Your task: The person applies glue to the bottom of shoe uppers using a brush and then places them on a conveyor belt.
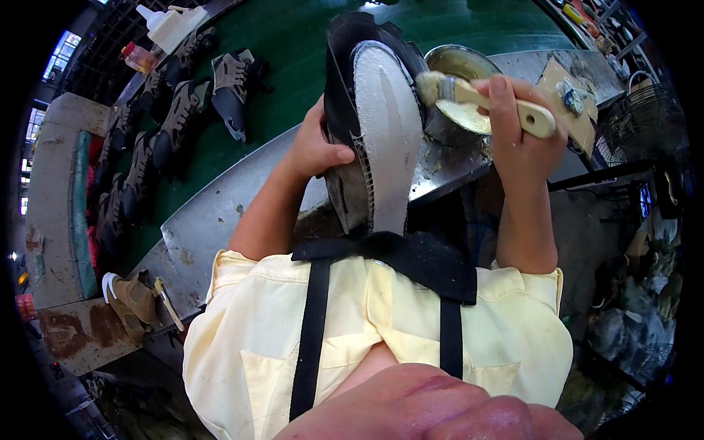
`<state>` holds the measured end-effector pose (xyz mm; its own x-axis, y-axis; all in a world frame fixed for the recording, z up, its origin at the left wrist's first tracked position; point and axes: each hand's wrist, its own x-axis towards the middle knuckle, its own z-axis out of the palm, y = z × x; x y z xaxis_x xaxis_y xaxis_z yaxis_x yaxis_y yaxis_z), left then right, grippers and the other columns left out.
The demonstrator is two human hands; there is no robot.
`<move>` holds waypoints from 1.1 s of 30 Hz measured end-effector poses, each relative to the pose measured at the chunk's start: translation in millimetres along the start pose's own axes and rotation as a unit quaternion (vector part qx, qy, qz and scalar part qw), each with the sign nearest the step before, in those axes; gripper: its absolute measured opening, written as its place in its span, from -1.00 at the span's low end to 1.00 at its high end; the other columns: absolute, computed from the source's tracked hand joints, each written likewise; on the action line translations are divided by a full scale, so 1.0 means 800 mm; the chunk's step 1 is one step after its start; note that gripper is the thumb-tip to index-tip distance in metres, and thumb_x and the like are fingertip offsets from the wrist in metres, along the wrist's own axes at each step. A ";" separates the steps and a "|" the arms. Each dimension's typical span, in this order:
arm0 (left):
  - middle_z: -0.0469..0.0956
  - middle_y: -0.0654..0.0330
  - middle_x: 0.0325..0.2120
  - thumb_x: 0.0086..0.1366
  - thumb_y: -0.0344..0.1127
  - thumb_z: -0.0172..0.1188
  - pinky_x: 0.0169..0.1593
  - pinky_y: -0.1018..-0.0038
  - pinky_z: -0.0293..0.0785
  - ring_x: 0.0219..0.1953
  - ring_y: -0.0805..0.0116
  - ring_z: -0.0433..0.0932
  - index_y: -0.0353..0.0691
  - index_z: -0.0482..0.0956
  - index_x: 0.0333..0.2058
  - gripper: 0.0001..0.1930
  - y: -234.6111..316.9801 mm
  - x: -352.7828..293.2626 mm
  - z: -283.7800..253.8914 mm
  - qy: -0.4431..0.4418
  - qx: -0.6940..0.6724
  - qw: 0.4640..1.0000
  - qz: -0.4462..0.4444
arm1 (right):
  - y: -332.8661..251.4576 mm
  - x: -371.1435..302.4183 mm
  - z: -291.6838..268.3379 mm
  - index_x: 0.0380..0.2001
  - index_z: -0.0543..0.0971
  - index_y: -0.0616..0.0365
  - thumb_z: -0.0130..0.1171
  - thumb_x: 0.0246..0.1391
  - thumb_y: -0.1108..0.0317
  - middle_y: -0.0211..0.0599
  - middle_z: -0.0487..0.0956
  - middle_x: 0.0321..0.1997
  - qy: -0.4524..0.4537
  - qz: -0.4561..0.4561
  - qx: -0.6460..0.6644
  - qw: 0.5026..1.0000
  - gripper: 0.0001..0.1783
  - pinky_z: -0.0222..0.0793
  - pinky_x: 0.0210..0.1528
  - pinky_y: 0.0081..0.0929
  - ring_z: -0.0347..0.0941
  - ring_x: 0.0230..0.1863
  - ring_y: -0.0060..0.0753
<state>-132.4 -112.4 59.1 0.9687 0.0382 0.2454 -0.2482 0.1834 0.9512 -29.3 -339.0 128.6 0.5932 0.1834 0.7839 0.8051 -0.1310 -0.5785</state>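
My left hand (312, 150) is closed around the side of a black shoe upper (339, 92), its thumb along the edge. The shoe is turned bottom up, showing a white insole board (383, 110) with stitching along one side. In my right hand (526, 143) is a paintbrush (537, 119) with a pale wooden handle, gripped between thumb and fingers. Its bristles, pointing left, are close to the shoe's right edge; whether they touch it I cannot tell. Just behind the brush sits a metal bowl (462, 57) with pale, glue-like residue, partly hidden by brush and hand.
Several grey-and-black shoe uppers (176, 117) stand on the green surface (293, 55) at left. Behind them are a white bottle (165, 26) and a red-capped jar (138, 57). A metal ledge (213, 213) runs before me. Cardboard (565, 95) lies right; a tan shoe (132, 301) lies left.
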 end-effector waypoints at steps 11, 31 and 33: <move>0.39 0.17 -0.06 -0.37 0.07 0.50 0.08 0.45 0.22 -0.02 0.39 0.35 -0.35 0.17 0.10 0.07 0.000 0.000 0.004 -0.015 0.003 0.999 -0.035 | 0.014 0.054 0.066 -0.44 0.58 0.29 0.08 0.12 0.30 -0.24 0.60 -0.48 0.060 -0.084 0.221 0.970 -0.75 0.51 -0.42 -0.67 0.55 -0.47 -0.51; 0.35 0.17 -0.02 -0.39 0.05 0.52 0.11 0.46 0.17 0.01 0.39 0.32 -0.36 0.15 0.12 0.10 -0.001 0.010 0.008 -0.009 0.017 1.000 -0.003 | 0.005 0.049 0.004 -0.46 0.57 0.32 0.10 0.10 0.31 -0.20 0.59 -0.48 0.057 0.063 0.145 0.986 -0.75 0.52 -0.41 -0.63 0.54 -0.45 -0.47; 0.35 0.17 -0.02 -0.39 0.07 0.52 0.12 0.46 0.17 0.01 0.39 0.31 -0.35 0.15 0.12 0.11 -0.003 0.011 0.009 -0.012 0.019 1.000 -0.006 | 0.018 0.053 0.011 -0.40 0.60 0.23 0.15 0.07 0.24 -0.32 0.61 -0.47 0.036 0.023 0.229 0.972 -0.76 0.47 -0.42 -0.70 0.55 -0.46 -0.57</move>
<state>-123.5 -119.2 60.2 0.9714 0.0119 0.2371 -0.2362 0.1472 0.9605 7.3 -324.8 151.2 0.6402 0.1157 0.7595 0.7020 0.3134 -0.6395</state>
